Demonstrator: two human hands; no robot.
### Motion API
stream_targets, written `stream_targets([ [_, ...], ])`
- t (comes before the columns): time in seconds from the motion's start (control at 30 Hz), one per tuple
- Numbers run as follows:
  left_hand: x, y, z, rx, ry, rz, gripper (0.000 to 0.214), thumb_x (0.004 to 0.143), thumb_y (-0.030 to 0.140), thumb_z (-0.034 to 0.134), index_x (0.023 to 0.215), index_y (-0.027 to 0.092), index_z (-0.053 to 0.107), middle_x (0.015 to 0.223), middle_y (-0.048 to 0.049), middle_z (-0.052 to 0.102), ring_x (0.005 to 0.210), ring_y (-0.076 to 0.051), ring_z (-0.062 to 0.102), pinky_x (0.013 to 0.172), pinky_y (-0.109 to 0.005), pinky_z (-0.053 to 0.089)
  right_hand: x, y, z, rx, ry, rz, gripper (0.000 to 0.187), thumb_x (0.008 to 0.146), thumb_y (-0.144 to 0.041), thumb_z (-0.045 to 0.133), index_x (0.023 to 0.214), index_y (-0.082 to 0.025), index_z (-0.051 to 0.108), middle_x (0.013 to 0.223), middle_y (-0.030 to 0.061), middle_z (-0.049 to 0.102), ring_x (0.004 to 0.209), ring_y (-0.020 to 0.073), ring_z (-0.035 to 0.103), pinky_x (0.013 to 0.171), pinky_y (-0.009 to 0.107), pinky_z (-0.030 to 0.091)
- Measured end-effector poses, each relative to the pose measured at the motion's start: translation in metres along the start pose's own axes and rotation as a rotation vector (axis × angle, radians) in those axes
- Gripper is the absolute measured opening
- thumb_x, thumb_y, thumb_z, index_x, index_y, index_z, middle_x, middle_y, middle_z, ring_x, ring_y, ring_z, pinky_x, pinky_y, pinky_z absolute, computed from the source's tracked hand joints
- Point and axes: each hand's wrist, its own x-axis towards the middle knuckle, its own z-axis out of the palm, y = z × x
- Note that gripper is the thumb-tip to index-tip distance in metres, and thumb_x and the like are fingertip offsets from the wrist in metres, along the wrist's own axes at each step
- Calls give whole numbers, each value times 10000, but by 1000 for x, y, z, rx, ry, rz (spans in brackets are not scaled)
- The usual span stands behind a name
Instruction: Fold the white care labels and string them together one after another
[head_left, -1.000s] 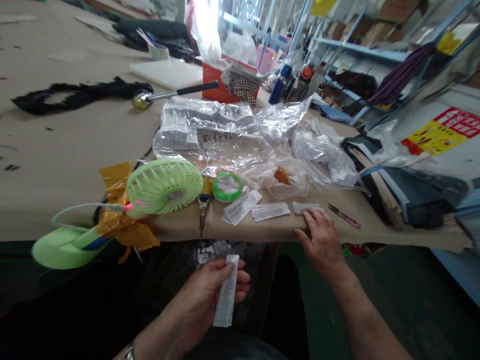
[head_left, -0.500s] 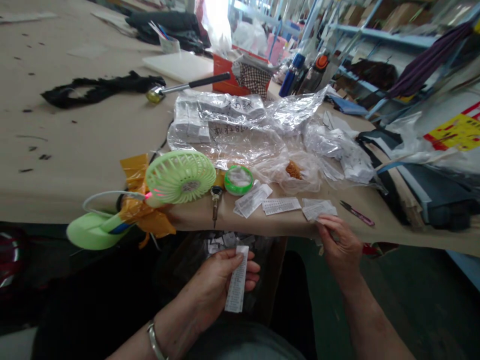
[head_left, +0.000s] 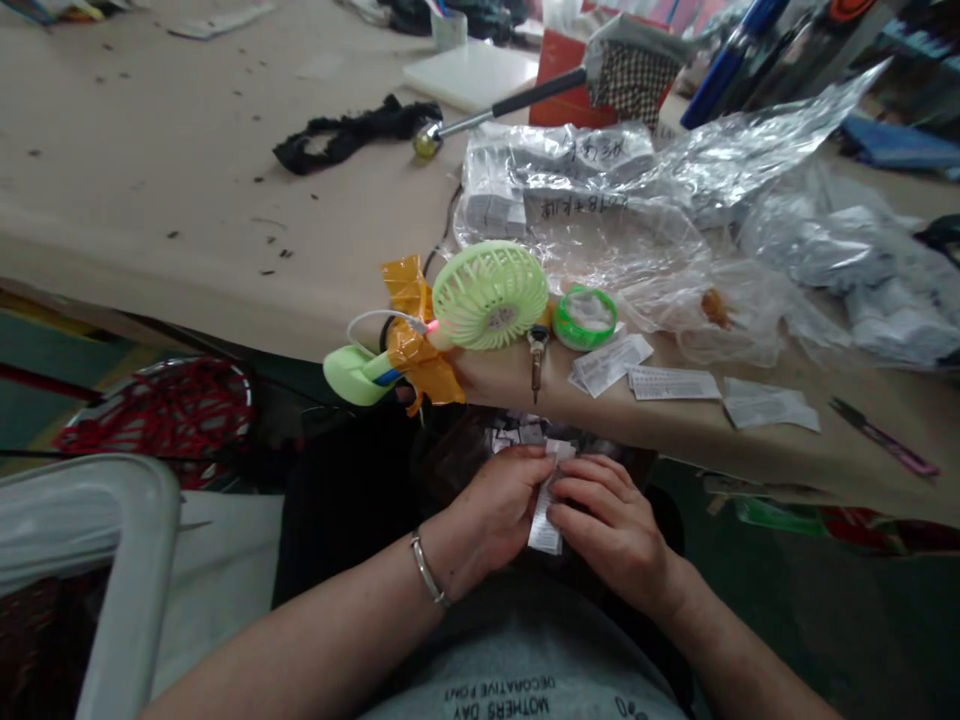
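Note:
Over my lap, below the table edge, my left hand (head_left: 512, 505) pinches narrow white printed labels (head_left: 546, 530). My right hand (head_left: 611, 520) is closed against the same labels from the other side, its fingertips curled on them; whether it has a separate label is hidden. On the table edge above lie three small groups of white labels: a left one (head_left: 611, 363), a middle one (head_left: 673, 383) and a right one (head_left: 771, 404). A pair of thread snips (head_left: 883, 436) lies right of them. Below the hands' far side, several white paper pieces (head_left: 517, 435) show in a dark container.
A green fan (head_left: 491, 295) is taped at the table edge, beside a screwdriver-like tool (head_left: 537, 360) and a green round tub (head_left: 585, 318). Clear plastic bags (head_left: 600, 230) lie behind. A long-handled tool (head_left: 502, 108) and black cloth (head_left: 352, 138) lie farther back.
My right hand has left the right label group on the table and come to the labels in my left hand. The view has shifted left and down.

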Motion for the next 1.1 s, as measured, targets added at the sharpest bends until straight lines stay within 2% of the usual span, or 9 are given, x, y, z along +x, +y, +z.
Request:
stream_targets([
  [0.13,0,3,-3,-17,-7,15,81,592,89,681,665,91,646,644,-32,629,550,-96,569,520,-199,406,-3,4,-1,8,-33,-13,150,821,-86,599,899,-196,664,967,50,703,1066,203,586,961,412,457],
  [0.37,-2,3,-5,-19,-52,-19,125,664,177,710,724,91,642,674,-28,614,560,-84,548,504,-188,376,2,4,-2,14,-54,-10,162,830,-90,577,907,-200,667,974,48,712,1079,204,590,955,410,467],
  [0.5,-4,3,-7,15,-49,-15,70,693,133,675,728,101,624,660,-20,603,543,-80,544,518,-191,389,-2,2,-3,81,-77,24,260,809,-83,601,1031,-213,637,1010,47,706,1093,213,581,959,414,467],
  [0.57,-5,4,-7,45,-39,-17,43,742,147,635,735,109,616,627,-14,589,523,-87,546,530,-206,415,-5,1,-4,170,-19,118,335,798,-114,627,1118,-208,594,1045,66,688,1104,229,570,946,414,476],
  [0.67,-7,5,-6,172,-46,-78,125,841,202,538,837,112,625,661,-41,621,525,-111,578,557,-249,466,-6,0,-6,320,125,455,284,819,-216,610,1101,-211,578,1037,76,657,1030,232,596,888,397,498],
  [0.73,-8,5,-5,260,-62,-111,172,872,231,498,881,113,624,698,-54,636,533,-116,587,549,-252,472,-2,1,-5,439,139,724,214,825,-274,594,1030,-215,587,935,48,659,872,197,628,771,338,523],
  [0.8,-10,4,-3,301,-81,-116,174,868,244,508,850,113,622,690,-46,624,535,-107,580,534,-236,463,4,3,-3,584,99,905,150,817,-315,597,925,-211,598,821,18,654,735,160,618,651,276,513],
  [0.93,-13,2,-4,298,-133,-116,183,847,272,547,796,110,614,669,-37,610,515,-94,563,540,-233,465,13,5,3,779,106,1010,148,799,-315,607,720,-193,581,732,2,634,661,129,582,595,237,479],
  [1.1,-12,0,-14,248,-203,-185,159,803,279,614,867,135,599,691,-27,622,528,-107,595,538,-236,476,13,4,7,845,152,1033,122,769,-280,623,703,-187,579,714,-7,618,632,113,554,592,227,466],
])
